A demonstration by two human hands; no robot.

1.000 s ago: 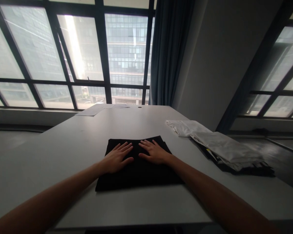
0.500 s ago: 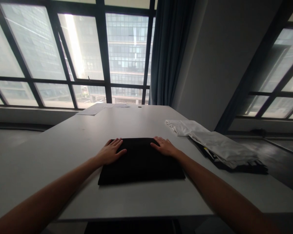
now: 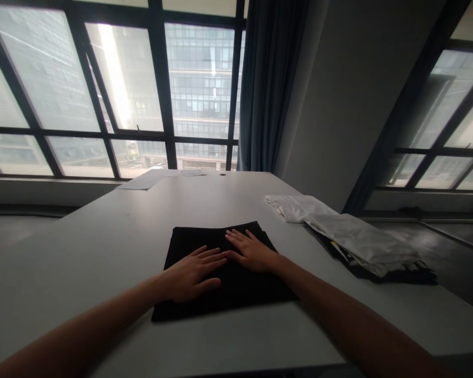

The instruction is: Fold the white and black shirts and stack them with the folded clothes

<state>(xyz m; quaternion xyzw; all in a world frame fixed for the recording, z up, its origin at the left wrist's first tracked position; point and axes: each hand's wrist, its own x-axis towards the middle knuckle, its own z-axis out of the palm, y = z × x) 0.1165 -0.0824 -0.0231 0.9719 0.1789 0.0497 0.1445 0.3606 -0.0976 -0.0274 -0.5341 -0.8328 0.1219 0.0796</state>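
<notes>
A folded black cloth [image 3: 236, 291], roughly rectangular, lies flat on the white table in front of me. My left hand [image 3: 195, 273] rests palm down on its left and middle part, fingers stretched out toward the right. Higher up on the cloth, my right hand [image 3: 252, 251] also lies flat, its fingers spread and pointing to the upper left. The fingertips of the left hand meet the thumb of the right near the cloth's middle. Neither hand grips anything. What kind of item the cloth is cannot be made out.
To the right on the white table [image 3: 150, 226] lie a folded white cloth [image 3: 297, 206] and a stack of white folded cloth [image 3: 364, 239] over dark cloth [image 3: 412, 277]. Papers [image 3: 142, 181] lie at the far left edge. Beyond stand windows and a blue curtain [image 3: 270, 89].
Both hands have moved inward from the cloth's far corners and now meet near its middle. The cloth lies slightly nearer, and its far edge looks less even.
</notes>
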